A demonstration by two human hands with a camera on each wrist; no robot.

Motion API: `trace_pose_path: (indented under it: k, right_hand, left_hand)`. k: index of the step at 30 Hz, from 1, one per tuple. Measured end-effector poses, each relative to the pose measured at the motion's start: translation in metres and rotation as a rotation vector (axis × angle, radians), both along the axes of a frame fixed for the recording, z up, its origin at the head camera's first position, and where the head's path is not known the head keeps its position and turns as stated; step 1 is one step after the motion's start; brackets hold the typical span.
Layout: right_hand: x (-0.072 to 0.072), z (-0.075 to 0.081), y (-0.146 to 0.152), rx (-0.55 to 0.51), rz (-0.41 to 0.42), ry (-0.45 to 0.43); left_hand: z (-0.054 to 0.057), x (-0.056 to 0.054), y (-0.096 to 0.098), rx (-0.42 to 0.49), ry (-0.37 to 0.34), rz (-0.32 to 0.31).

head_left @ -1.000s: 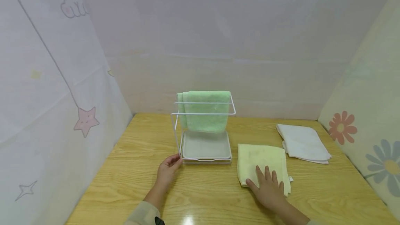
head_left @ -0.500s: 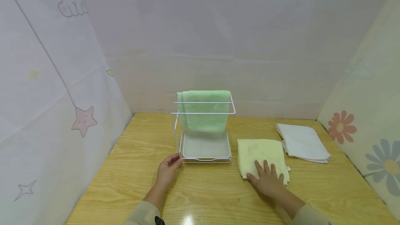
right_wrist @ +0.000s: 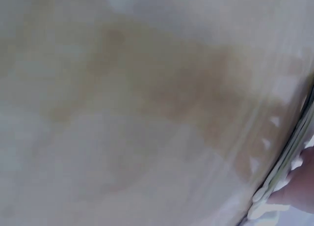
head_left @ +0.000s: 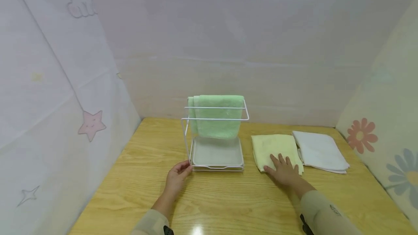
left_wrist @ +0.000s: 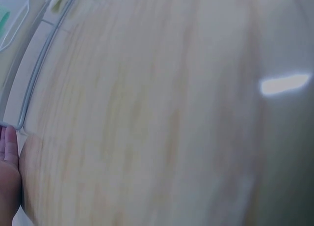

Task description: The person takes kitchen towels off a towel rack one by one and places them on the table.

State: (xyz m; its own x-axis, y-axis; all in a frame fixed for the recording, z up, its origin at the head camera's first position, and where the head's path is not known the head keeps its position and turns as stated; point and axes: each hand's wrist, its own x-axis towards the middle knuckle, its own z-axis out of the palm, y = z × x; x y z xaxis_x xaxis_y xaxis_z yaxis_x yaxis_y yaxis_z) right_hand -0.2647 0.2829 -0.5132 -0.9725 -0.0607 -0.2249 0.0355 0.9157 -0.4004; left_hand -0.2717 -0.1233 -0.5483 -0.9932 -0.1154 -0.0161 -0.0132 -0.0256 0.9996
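One left hand (head_left: 177, 176) pinching white rack (head_left: 215, 119), right hand (head_left: 283, 170) spread on yellow cloth (head_left: 271, 146), indistinct sleeve print (head_left: 335, 210)

Shows yellow-brown wood grain across the tabletop (head_left: 222, 198), with a glare spot (head_left: 197, 230) at the near side. Carries a white wire rack (head_left: 215, 119) near the middle, a folded yellow cloth (head_left: 271, 147) to its right, and a folded white cloth (head_left: 321, 151) farther right, seemingly touching the yellow.
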Motion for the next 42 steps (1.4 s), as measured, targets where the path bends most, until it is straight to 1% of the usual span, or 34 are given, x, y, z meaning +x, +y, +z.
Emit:
trace_pose_path:
  k: [5,8,12,15,20,27,32,35,38,40,42]
  right_hand:
    - [-0.013,0.003,0.006,-0.029,0.005,-0.023]
    - [-0.019,0.001,0.008,-0.030,-0.002,-0.032]
    - [-0.026,-0.001,0.008,-0.039,-0.010,-0.029]
    - [-0.029,-0.001,0.008,-0.048,-0.015,-0.018]
    - [-0.032,0.000,0.007,-0.043,-0.023,-0.026]
    - [-0.039,-0.002,0.007,-0.038,-0.027,-0.026]
    - [-0.040,-0.003,0.009,-0.048,-0.036,-0.030]
    - [-0.039,0.000,0.008,-0.060,-0.042,-0.016]
    - [-0.038,0.006,0.005,-0.063,-0.037,0.026]
    - [-0.039,0.013,0.002,-0.081,-0.024,0.070]
    - [-0.042,0.025,-0.001,-0.117,-0.009,0.115]
  left_hand:
    - [0.000,0.000,0.000,-0.022,0.011,0.006]
    - [-0.001,0.000,0.001,-0.045,0.010,0.006]
    - [0.001,0.001,0.001,-0.052,0.003,0.009]
    - [0.002,0.001,0.002,-0.047,0.001,0.010]
    - [0.003,0.003,0.003,-0.043,0.003,0.005]
    - [0.003,0.002,0.002,-0.031,0.004,0.006]
    - [0.004,0.003,0.003,-0.030,0.004,0.003]
    - [0.004,0.004,0.003,-0.032,0.011,-0.006]
    - [0.005,0.005,0.003,-0.028,0.010,-0.009]
    - [0.006,0.006,0.002,-0.030,0.009,-0.011]
    - [0.007,0.006,0.002,-0.028,0.010,-0.013]
